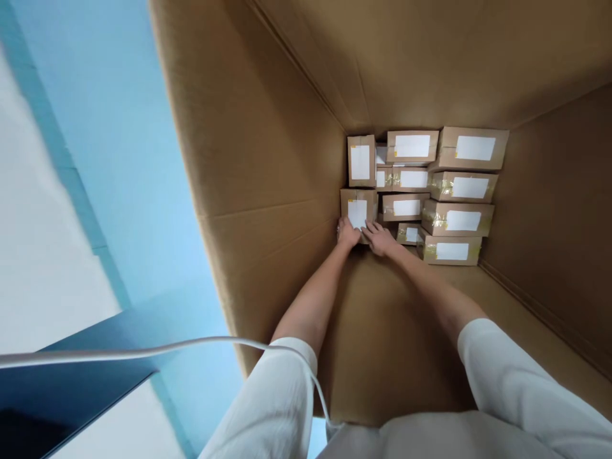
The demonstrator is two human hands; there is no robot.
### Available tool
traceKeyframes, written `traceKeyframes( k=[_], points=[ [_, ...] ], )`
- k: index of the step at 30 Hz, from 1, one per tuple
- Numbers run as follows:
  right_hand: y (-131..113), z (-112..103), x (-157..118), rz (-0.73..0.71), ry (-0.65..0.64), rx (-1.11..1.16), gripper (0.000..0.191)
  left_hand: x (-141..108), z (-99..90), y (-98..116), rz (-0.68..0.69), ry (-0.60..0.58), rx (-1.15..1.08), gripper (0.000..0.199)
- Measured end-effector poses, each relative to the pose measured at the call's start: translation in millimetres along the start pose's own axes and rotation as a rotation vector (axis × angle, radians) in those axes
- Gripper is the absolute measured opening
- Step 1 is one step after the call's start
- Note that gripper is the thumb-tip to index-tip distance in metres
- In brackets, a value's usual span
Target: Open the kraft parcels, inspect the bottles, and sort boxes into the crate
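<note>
Both of my arms reach down into a large cardboard carton. A small brown cardboard box (345,199) with a white label (356,210) sits low in the left column, against the carton's left wall. My left hand (349,233) grips its near left side, with the thumb toward the label. On its near right side is my right hand (380,240), fingers bent over the edge. The box is held between the two hands, which partly cover its near end. Directly beyond it stands another labelled box (361,180), upright and close to it.
Several labelled boxes (406,208) fill the middle, and a stack of taped boxes (461,210) stands at right. Bare carton floor (396,331) lies nearer me. The carton's left wall (239,223) rises beside my left arm. A white cable (201,341) crosses my left sleeve.
</note>
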State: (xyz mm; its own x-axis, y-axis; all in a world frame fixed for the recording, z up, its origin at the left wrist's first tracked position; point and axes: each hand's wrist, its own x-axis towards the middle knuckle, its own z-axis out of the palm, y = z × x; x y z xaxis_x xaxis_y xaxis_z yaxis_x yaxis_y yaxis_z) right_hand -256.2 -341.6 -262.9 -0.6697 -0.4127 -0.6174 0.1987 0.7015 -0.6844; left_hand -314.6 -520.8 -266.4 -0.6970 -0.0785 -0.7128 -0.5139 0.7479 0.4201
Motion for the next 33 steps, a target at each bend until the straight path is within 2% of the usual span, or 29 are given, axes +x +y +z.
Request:
traceKeyframes(
  k=[5, 10, 12, 14, 16, 20, 25, 29, 33],
  points=[
    [14, 9, -10, -0.007, 0.005, 0.021, 0.084, -1, 9.8, -6, -0.038, -0.005, -0.010, 0.093],
    [13, 11, -23, 0.038, 0.100, 0.141, 0.092, -12, 10.0, 6, -0.119, -0.069, -0.020, 0.109],
    [9, 10, -19, 0.096, 0.192, 0.269, 0.093, -16, 8.9, 13, -0.165, -0.080, -0.001, 0.114],
    [5, 6, -12, 0.212, 0.311, 0.420, 0.092, -19, 7.9, 19, -0.218, -0.085, 0.030, 0.114],
    [3, -1, -6, 0.337, 0.377, 0.541, 0.088, -21, 7.5, 24, -0.268, -0.101, 0.050, 0.108],
    [6, -18, -9, 0.451, 0.334, 0.643, 0.072, -30, 8.7, 34, -0.299, -0.120, 0.028, 0.093],
    [8, -45, -38, 0.499, 0.296, 0.651, 0.055, -49, 7.9, 55, -0.211, -0.129, 0.003, 0.094],
    [1, -85, -64, 0.445, 0.354, 0.611, 0.051, -72, -3.1, 85, -0.111, -0.111, -0.028, 0.088],
    [-15, -132, -94, 0.364, 0.432, 0.554, 0.054, -103, -25.2, 124, 0.060, -0.075, -0.080, 0.075]
  ],
)
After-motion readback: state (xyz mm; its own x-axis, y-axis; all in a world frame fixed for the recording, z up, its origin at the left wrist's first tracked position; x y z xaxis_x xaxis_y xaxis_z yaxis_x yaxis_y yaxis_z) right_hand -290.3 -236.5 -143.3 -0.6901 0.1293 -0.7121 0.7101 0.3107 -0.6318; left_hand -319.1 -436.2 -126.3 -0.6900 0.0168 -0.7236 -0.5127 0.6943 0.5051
